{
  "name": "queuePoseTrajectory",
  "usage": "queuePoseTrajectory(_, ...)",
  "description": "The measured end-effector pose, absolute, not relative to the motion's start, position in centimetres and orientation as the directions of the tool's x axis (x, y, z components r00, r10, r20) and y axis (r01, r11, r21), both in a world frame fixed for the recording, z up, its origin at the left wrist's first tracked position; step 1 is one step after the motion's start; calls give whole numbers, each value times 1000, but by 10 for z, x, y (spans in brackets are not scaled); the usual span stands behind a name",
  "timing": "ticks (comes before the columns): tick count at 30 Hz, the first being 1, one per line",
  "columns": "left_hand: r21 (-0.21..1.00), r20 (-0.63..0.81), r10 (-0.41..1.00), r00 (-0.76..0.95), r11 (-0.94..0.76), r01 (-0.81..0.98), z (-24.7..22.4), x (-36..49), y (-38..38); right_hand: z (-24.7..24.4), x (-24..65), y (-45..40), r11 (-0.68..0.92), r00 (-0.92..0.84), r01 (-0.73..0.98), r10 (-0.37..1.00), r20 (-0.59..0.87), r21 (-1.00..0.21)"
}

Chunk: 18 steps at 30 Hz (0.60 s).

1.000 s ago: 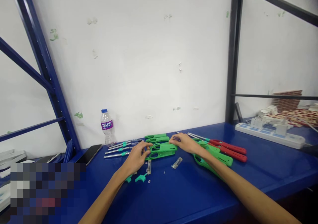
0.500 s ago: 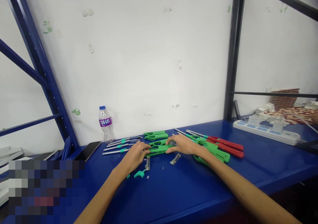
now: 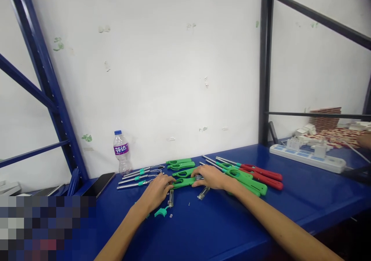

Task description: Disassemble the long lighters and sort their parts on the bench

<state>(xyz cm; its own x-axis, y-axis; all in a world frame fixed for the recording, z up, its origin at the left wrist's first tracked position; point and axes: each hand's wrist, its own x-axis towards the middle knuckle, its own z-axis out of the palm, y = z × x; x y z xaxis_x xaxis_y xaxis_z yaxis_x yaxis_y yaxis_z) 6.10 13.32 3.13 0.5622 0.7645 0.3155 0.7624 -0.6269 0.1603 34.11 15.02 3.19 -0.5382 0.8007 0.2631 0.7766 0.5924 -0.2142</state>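
Within a second, the right hand [image 3: 211, 176] has lowered to the front elongated green plastic shell [image 3: 188, 182] over the blue counter [image 3: 214, 222], pinching its right end while the left hand [image 3: 157, 188] pinches its left, apparently steadying it.

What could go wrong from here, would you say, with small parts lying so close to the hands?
The left hand is right beside a clear tube, so a small shift might knock it away. A second clear tube lies just below the right hand and could be nudged in the same way. The tiny white piece lies loose near the turquoise piece, so it may easily be brushed aside and lost.
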Motion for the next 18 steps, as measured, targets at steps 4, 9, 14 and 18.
queuePoseTrajectory(4,155,308,773,554,-616,773,32,61,133,37,342,148,590,-539,781,802,256,-203)
queuePoseTrajectory(9,146,310,790,529,-589,795,34,60,134,40,344,146,591,-537,786,799,270,-185)
queuePoseTrajectory(14,132,313,802,509,-567,813,37,60,134,34,341,146,580,-531,796,806,263,-170)
queuePoseTrajectory(18,119,328,806,493,-553,824,39,61,132,33,339,146,554,-512,819,823,246,-148)
